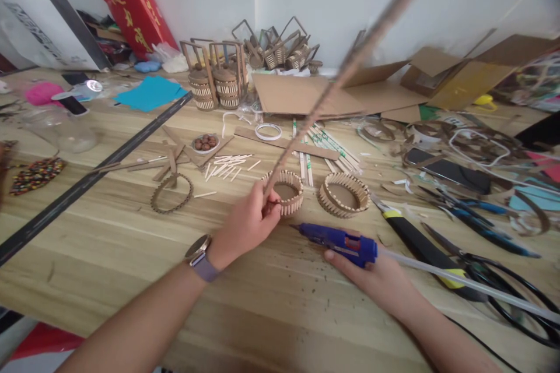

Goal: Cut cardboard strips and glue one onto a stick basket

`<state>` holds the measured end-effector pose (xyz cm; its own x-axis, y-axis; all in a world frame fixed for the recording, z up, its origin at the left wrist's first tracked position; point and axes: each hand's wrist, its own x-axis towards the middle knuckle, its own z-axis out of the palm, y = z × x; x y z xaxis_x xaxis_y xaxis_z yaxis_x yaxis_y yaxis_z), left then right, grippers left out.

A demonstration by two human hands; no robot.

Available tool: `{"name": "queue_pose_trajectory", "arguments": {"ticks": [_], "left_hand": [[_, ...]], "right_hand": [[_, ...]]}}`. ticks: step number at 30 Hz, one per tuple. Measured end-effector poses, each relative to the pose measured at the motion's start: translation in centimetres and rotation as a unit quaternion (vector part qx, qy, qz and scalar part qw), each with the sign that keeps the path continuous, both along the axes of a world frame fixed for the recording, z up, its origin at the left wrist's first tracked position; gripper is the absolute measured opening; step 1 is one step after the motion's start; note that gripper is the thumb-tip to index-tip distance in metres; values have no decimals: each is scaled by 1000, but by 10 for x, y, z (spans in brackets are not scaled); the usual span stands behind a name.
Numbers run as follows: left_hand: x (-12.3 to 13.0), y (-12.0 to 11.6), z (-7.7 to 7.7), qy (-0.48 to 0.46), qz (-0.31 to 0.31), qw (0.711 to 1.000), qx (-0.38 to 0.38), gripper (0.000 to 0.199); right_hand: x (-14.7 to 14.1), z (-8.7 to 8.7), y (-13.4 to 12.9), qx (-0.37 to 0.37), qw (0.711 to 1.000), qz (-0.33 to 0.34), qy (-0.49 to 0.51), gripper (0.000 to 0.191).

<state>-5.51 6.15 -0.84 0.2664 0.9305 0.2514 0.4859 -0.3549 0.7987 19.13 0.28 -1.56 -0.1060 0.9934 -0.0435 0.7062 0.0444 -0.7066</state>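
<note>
My left hand [248, 222], with a watch on the wrist, is closed on a long thin brown strip [326, 96] that slants up to the right. Just behind its fingers stands a round stick-walled ring [296, 193]. A second such ring [339, 205], with a brown base, sits to the right. My right hand [380, 277] is wrapped round a blue glue gun [336, 240], whose nozzle points left towards my left hand. A clear glue stick [464, 284] trails from its back end. A thin toothed brown hoop [154, 201] lies on the left.
Short wooden sticks [227, 166], a bowl of brown beads [205, 143] and green-marked sticks [335, 148] lie beyond my hands. Black scissors [503, 262], a yellow-black cutter [420, 245], blue-handled pliers [485, 227] and a phone [448, 170] are on the right. Small lidded baskets [227, 88] stand behind.
</note>
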Motion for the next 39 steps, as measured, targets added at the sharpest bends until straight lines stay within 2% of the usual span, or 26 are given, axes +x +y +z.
{"name": "queue_pose_trajectory", "arguments": {"ticks": [4, 11, 16, 21, 28, 39], "left_hand": [[-7, 6, 1, -108, 14, 993, -45, 15], [-11, 8, 3, -150, 8, 986, -69, 18], [-10, 7, 4, -137, 12, 988, -71, 17], [-6, 4, 2, -95, 15, 994, -43, 16], [-1, 0, 4, -47, -6, 998, -48, 17], [3, -2, 9, -38, -12, 998, -44, 16]], "right_hand": [[0, 8, -1, -3, 1000, 8, 28, 35], [-2, 13, -1, -13, 998, 5, 61, 33], [-3, 15, -1, -14, 998, 7, 62, 33], [-5, 13, -3, -27, 998, -17, 53, 36], [-12, 11, -4, 15, 1000, -13, 20, 32], [-19, 8, -2, 40, 999, -19, 21, 30]]}}
